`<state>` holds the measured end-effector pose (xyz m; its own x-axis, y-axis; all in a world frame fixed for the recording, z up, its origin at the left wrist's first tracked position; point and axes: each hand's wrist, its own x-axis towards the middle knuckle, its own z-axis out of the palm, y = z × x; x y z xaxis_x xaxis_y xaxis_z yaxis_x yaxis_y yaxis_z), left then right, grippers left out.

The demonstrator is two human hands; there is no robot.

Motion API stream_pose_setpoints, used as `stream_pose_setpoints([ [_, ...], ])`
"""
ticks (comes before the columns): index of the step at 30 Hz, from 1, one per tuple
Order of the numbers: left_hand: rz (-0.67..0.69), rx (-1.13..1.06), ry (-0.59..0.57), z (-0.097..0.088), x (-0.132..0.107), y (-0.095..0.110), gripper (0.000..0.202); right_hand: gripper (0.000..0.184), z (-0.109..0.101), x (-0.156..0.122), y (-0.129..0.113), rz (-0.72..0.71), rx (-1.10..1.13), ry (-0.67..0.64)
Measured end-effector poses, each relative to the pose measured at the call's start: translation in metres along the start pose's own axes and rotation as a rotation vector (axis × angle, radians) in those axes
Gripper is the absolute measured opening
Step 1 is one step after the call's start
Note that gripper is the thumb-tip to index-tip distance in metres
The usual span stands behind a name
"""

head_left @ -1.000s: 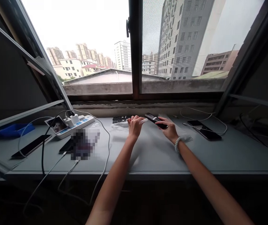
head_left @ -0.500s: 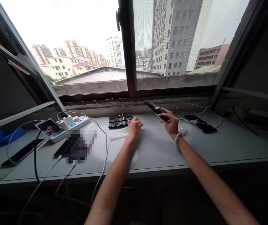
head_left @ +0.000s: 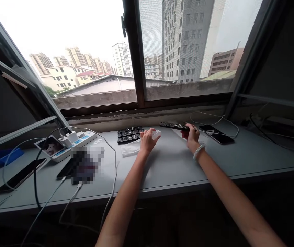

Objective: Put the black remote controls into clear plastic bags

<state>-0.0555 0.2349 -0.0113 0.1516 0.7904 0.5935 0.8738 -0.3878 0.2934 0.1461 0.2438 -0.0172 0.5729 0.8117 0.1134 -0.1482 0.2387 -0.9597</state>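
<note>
My right hand (head_left: 192,137) holds a black remote control (head_left: 174,126) by its near end, button side up, raised a little over the desk. My left hand (head_left: 147,140) rests over a clear plastic bag (head_left: 131,149), its thumb spread away from the bent fingers. Part of the plastic shows between thumb and index finger; it does not look pinched. Just left of that hand, several more black remote controls (head_left: 128,138) lie side by side near the wall.
A phone (head_left: 220,137) with a white cable lies to the right. On the left are a white power strip (head_left: 83,139) with chargers, another phone (head_left: 20,175), a blurred device, a blue tray (head_left: 2,157) and loose cables (head_left: 114,171). The window (head_left: 92,101) stands behind the desk (head_left: 167,168).
My right hand has turned the remote control so its buttons now face up, and lowered it. My left thumb has moved apart from the fingers. The view has shifted slightly.
</note>
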Motion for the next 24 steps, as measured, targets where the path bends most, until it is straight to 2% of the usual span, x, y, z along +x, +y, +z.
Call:
stream_pose_setpoints([
  [6,0.02,0.08,0.01,-0.005,0.001,0.004,0.028,0.035,-0.003,0.006,0.005,-0.083,-0.103,-0.043],
  [13,0.03,0.119,0.005,-0.008,0.0,0.003,0.033,0.027,0.0,-0.011,-0.018,-0.091,-0.068,-0.003],
  [18,0.065,0.114,-0.087,-0.005,-0.001,0.0,0.022,0.015,0.004,-0.02,-0.027,-0.156,-0.044,0.004],
  [21,0.098,0.118,-0.138,-0.002,-0.002,0.0,0.016,0.015,0.005,-0.022,-0.026,-0.18,-0.083,-0.016],
  [24,0.124,0.128,-0.137,-0.002,-0.003,0.003,0.016,0.018,0.005,-0.023,-0.025,-0.187,-0.105,-0.018],
])
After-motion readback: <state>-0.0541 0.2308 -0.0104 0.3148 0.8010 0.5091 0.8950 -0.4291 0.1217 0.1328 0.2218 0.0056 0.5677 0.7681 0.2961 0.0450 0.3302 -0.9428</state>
